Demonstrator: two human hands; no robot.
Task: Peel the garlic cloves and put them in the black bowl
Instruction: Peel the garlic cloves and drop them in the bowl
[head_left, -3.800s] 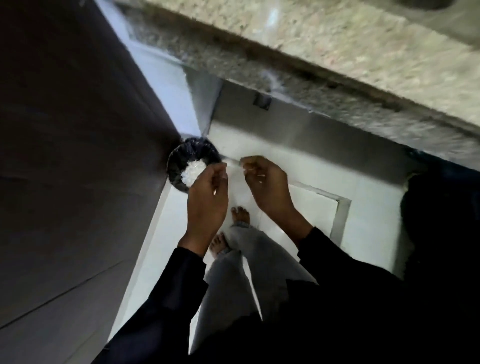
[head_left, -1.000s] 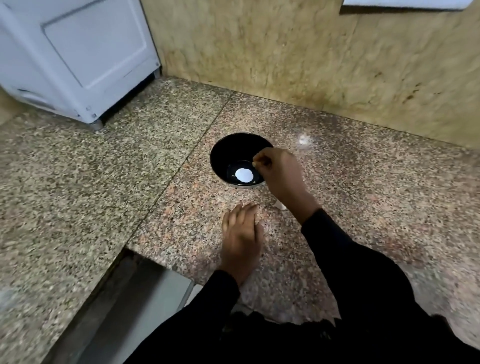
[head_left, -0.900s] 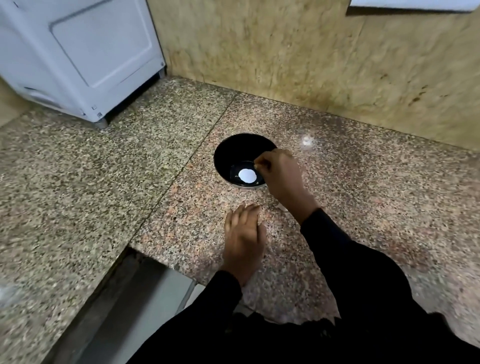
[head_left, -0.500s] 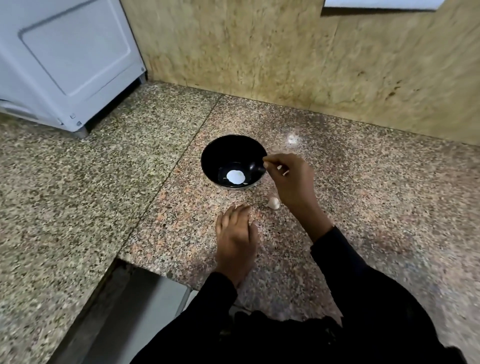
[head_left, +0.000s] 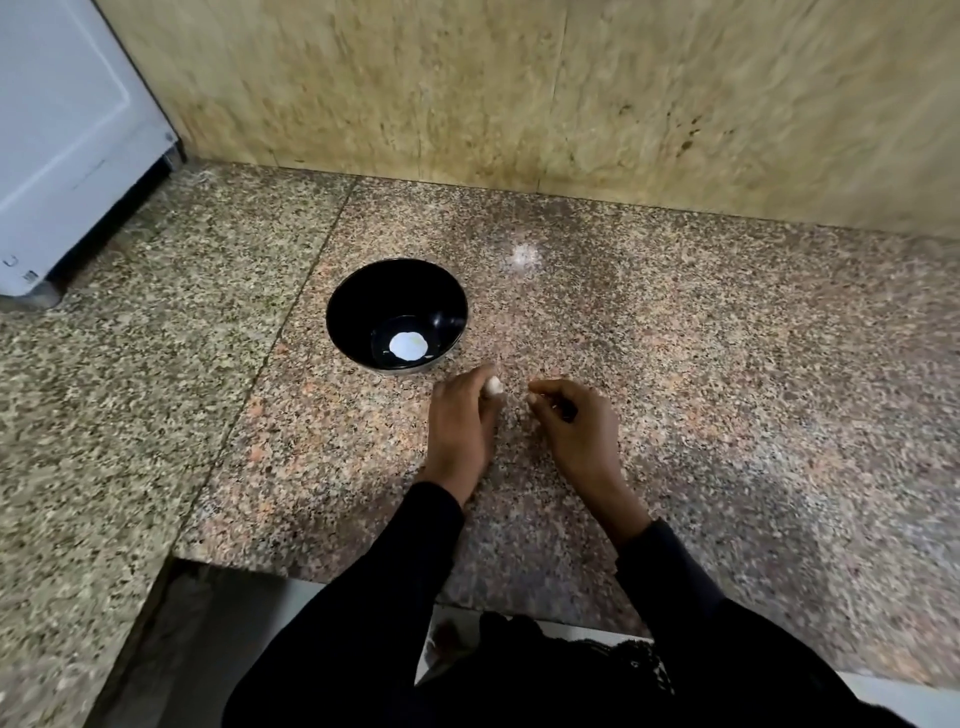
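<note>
Black bowl sits on granite counter at 12 o'clock from the hands, a white round patch on its floor, glare or contents, cannot tell. Left hand lies palm-down at 5 o'clock from the bowl, fingertips curled against a pale garlic clove that peeks out at the hand's 1 o'clock edge on the counter. Right hand, at 3 o'clock from the left and apart from the clove, has fingers curled with thumb and forefinger pressed together; whether it holds anything, cannot tell.

Polished speckled granite counter, glossy black bowl, mottled matt stone wall.
</note>
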